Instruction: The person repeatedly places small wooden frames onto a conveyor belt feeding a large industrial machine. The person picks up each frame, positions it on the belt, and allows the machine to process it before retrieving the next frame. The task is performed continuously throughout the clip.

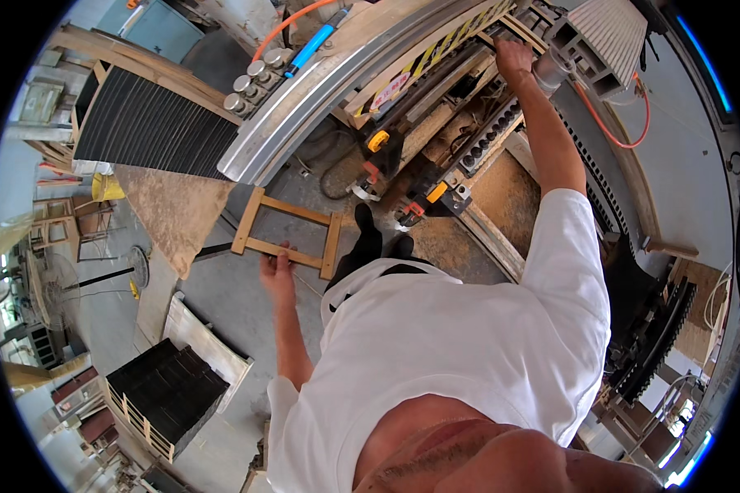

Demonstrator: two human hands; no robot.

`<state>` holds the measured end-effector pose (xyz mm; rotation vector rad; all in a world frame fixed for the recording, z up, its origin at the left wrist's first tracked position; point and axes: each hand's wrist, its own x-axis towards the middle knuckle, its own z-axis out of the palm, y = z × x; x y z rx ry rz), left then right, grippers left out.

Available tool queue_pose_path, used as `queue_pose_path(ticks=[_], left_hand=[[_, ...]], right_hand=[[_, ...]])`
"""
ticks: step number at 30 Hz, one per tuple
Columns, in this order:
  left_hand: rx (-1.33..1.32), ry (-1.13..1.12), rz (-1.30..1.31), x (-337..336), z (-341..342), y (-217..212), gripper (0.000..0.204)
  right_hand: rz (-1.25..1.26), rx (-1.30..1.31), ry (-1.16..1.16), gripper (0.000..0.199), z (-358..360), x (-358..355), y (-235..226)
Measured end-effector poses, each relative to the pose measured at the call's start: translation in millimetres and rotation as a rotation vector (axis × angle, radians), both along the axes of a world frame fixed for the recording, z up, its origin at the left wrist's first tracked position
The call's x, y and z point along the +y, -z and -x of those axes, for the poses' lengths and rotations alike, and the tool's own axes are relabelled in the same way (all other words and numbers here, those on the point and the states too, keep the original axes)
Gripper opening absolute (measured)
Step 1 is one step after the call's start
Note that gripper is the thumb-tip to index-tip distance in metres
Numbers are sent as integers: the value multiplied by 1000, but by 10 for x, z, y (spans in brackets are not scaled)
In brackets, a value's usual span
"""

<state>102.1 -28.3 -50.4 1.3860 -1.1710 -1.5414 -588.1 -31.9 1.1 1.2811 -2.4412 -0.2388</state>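
1. Head view: the wooden frame [298, 211] is at the person's left; the left hand [278, 278] pinches its near rail mid-length. Likely light and stiff, best gripped there.
2. Right hand [514, 59]: at the machine's [492, 135] far end; cannot tell its grip.
3. Far left: possibly a yellow container [107, 187], contents unclear.

Open space through wooden frame [330, 245] middle and over floor [247, 304] beside left hand [278, 269]. Metal rail [292, 115] blocks beyond frame, brown panel [177, 209] left. Right hand [514, 57]: striped board [436, 62] left, metal cylinder [552, 69] close right.
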Motion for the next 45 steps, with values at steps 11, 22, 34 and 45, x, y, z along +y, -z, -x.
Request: queue_pose_path(ticks=[11,22,34,45], left_hand=[[38,-113,376,-732,-1105,-1854,31],[542,14,524,-3858,-1778,-3307,22],[-504,-43,740,-5108,-896,-3426,51],[363,88,1302,-2750,-369,-2714,28]], right_hand=[[218,-175,73,29,-452,-139,-375],[987,-646,-287,19,-3841,385,-1022],[701,-913,346,20,-4911,1188,157],[785,-628,536,26,-5050,2113,481]])
